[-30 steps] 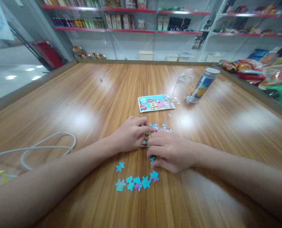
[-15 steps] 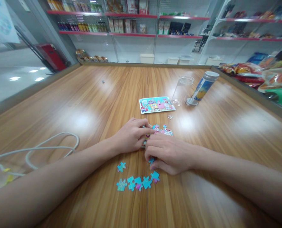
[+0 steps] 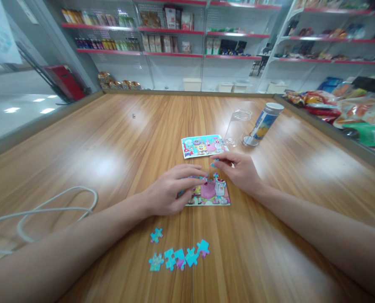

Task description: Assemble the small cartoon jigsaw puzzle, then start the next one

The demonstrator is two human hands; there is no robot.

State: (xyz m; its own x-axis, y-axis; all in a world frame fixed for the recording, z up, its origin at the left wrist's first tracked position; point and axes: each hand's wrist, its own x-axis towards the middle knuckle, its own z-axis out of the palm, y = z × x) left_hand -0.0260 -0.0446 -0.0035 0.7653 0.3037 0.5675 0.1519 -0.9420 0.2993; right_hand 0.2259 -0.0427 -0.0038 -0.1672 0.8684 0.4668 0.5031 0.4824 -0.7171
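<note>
A partly joined jigsaw puzzle (image 3: 208, 192) with cartoon figures lies on the table in front of me. My left hand (image 3: 171, 189) rests over its left part, fingers stretched out and holding nothing; it hides that side. Just above the puzzle's top edge, my right hand (image 3: 239, 168) pinches a blue puzzle piece (image 3: 215, 163) between thumb and fingers. Behind it lies a picture card (image 3: 203, 146) with a similar cartoon scene. Nearer to me are several loose blue pieces (image 3: 191, 257) in a row, and one blue piece (image 3: 156, 235) sits apart above them.
A clear jar (image 3: 236, 128) stands behind the card, beside a metal lid (image 3: 250, 142) and a tilted-looking blue can (image 3: 266, 121). A white cable (image 3: 61, 209) loops at the left. One tiny piece (image 3: 133, 115) lies far back. Snack bags (image 3: 361, 111) fill the right side.
My right hand has moved up and away from the puzzle's near side and now shows a blue piece in its pinch. More of the puzzle is uncovered. The view has tilted slightly upward.
</note>
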